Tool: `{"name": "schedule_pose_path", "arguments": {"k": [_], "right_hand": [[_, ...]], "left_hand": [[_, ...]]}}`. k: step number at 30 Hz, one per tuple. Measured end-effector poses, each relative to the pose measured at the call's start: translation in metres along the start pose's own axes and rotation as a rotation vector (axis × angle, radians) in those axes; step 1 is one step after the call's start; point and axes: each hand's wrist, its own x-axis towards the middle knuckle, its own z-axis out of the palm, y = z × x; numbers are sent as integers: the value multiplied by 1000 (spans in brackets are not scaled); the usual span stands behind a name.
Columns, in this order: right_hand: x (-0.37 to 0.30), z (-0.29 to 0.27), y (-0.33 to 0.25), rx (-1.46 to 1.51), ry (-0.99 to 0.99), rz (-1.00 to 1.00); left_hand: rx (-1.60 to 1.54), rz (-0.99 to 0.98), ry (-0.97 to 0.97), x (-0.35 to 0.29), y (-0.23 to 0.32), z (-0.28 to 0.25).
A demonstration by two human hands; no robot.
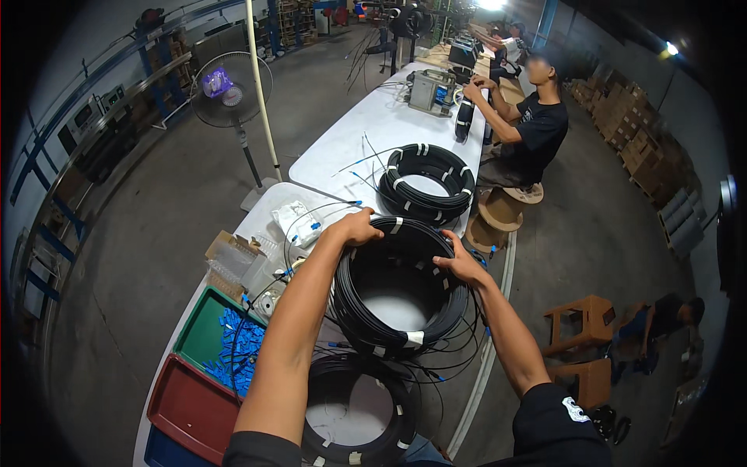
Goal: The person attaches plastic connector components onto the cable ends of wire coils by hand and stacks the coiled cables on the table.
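A tall stack of black cable coils (354, 315), bound with white tape, stands in front of me on the white table. My left hand (359, 227) grips its far left rim, fingers curled over the edge. On the right side, my right hand (464, 263) clasps the same stack with the thumb over the inner wall; some of its fingers are hidden behind the cable. Loose cable ends with blue connectors stick out around the stack. Another taped coil (406, 420) lies nearer to me, and a further stack of coils (447, 204) sits just beyond.
On the left are a green tray (187, 327) with blue connectors (241, 342), a red tray (187, 412) and a plastic bag (294, 222). A co-worker (537, 124) sits at the table's far right, near a grey machine (430, 92). A fan (233, 93) stands beyond the left edge.
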Motion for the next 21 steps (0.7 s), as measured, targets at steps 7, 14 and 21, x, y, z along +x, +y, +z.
{"name": "schedule_pose_path", "arguments": {"k": [7,14,21], "right_hand": [[3,-32,28,68,88,-88],[-10,-40,27,213,134,56],[-54,-47,-7,245,447,-89]], "left_hand": [[-49,38,108,-20,10,-36],[-382,-45,321,-57,-42,-58],[-582,68,571,-181,-113,-52]]}}
